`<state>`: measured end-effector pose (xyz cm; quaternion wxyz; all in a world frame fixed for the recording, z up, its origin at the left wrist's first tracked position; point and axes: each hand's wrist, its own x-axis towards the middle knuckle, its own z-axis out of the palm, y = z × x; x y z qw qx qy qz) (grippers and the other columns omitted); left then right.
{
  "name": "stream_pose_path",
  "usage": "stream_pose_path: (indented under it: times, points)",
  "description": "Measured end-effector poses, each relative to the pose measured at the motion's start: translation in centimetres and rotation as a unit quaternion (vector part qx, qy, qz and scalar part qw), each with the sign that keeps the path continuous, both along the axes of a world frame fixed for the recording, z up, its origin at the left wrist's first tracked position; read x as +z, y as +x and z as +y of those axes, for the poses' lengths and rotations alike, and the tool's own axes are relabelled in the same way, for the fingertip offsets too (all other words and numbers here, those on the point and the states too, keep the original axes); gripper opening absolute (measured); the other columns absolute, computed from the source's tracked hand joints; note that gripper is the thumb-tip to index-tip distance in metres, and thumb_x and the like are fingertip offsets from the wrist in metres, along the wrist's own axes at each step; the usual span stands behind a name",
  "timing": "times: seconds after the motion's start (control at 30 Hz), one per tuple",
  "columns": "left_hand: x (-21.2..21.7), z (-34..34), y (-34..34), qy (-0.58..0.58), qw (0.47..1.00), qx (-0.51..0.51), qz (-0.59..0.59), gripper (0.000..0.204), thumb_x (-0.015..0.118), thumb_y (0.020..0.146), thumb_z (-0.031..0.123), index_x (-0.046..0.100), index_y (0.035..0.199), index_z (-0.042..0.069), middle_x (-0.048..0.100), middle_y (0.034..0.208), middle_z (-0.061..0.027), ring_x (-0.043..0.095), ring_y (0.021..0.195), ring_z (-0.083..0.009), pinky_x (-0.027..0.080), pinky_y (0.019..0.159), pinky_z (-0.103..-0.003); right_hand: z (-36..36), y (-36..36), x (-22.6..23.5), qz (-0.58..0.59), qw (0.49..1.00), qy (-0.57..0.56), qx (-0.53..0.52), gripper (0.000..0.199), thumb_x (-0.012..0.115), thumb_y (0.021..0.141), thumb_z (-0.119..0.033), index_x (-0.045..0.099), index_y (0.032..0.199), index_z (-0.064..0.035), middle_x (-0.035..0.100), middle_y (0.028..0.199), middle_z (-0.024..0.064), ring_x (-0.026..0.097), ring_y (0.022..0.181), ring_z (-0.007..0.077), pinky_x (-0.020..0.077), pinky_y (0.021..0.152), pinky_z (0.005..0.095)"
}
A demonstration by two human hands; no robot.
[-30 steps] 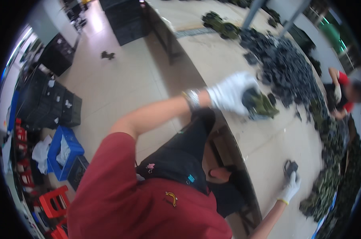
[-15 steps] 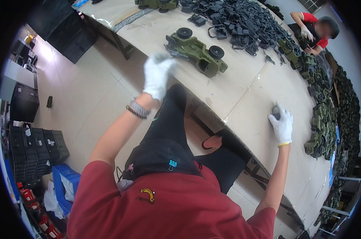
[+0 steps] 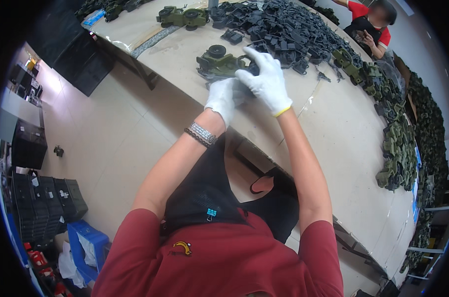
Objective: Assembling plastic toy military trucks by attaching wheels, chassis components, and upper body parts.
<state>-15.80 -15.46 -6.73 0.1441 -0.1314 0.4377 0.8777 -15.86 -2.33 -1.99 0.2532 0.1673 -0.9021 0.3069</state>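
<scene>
Both gloved hands — left hand (image 3: 223,99), right hand (image 3: 265,81) — together, arms outstretched

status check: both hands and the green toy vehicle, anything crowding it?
Left hand and right hand, white-gloved, both on the green toy vehicle at the table edge. Whether either grip is closed: cannot tell. Pile of dark parts close behind; nothing blocking.

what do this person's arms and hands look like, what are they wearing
Both hands wear white knit gloves: left hand, right hand. The right glove has a thin yellow cuff edge. The left wrist carries two bracelets, one silvery and banded, one dark and beaded. The forearms are bare up to short red sleeves of a red shirt, with a black apron over the front.
</scene>
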Motion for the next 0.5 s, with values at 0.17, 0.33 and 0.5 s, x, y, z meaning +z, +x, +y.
stream_pose_path:
  times: [0.17, 0.33, 0.5]
  points:
    - [-0.1, 0.4, -0.6, -0.084, 0.996, 0.002, 0.019, 0.018, 0.058, 0.098, 0.027, 0.066, 0.092, 0.012, 0.067, 0.079, -0.0005, 0.06, 0.067, -0.013, 0.042, 0.057, -0.027, 0.5, 2.3, -0.8, 0.07, 0.997, -0.008, -0.014, 0.054, 0.077, 0.075, -0.031, 0.067, 0.126, -0.0153, 0.063, 0.113, 0.0141, 0.055, 0.104, 0.0334, 0.0446, 0.096, 0.0397]
    - [0.7, 0.6, 3.2, -0.306, 0.927, 0.029, 0.215, 0.042, 0.069, 0.095, 0.036, 0.067, 0.094, -0.006, 0.065, 0.094, -0.0155, 0.06, 0.087, -0.0201, 0.048, 0.08, -0.036, 2.6, 9.2, 1.0, -0.17, 0.9, -0.4, 0.025, 0.049, 0.068, 0.092, -0.023, 0.058, 0.136, -0.004, 0.061, 0.131, 0.0095, 0.055, 0.123, 0.0223, 0.044, 0.104, 0.0351]
    - [1.7, 3.2, 6.6, -0.026, 0.988, -0.069, 0.132, 0.023, 0.072, 0.092, 0.021, 0.067, 0.1, 0.001, 0.064, 0.091, -0.0018, 0.055, 0.086, -0.0117, 0.044, 0.081, -0.028, 7.0, 13.8, -1.4, -0.186, 0.764, -0.612, 0.082, 0.051, 0.061, 0.098, -0.019, 0.049, 0.143, 0.0015, 0.057, 0.138, 0.0106, 0.054, 0.126, 0.02, 0.0411, 0.109, 0.0342]
